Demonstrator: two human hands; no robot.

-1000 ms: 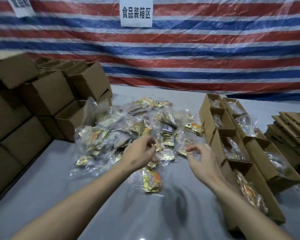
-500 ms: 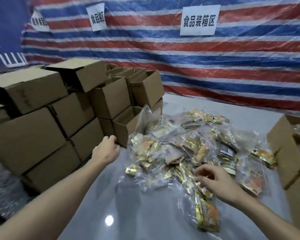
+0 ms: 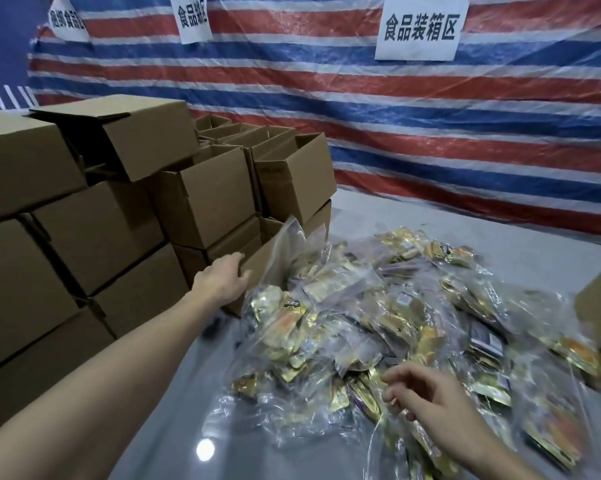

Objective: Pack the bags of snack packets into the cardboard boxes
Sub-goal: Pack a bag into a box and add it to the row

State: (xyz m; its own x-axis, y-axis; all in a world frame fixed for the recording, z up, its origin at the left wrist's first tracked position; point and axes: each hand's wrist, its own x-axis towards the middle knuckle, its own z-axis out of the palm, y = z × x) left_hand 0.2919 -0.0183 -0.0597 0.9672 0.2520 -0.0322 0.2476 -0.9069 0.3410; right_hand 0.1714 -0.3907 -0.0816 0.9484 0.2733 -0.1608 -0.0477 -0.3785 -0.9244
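A heap of clear plastic bags of gold and orange snack packets (image 3: 371, 317) covers the middle of the grey table (image 3: 174, 403). At the heap's left edge lies a small open cardboard box (image 3: 261, 261), bottom of a stack. My left hand (image 3: 222, 278) reaches out to it, fingers curled over its near rim and thumb on its side. My right hand (image 3: 427, 400) hovers over the near side of the heap with loosely bent fingers and holds nothing.
Stacked cardboard boxes (image 3: 84, 237) wall off the left side, some open at the top (image 3: 292, 168). Another box (image 3: 600, 306) shows at the right edge. A red, white and blue striped tarp with paper signs (image 3: 420, 29) hangs behind the table.
The view swung left, away from the filled boxes on the right. My left hand left the heap and took hold of the small box's rim. My right hand stayed over the bags.
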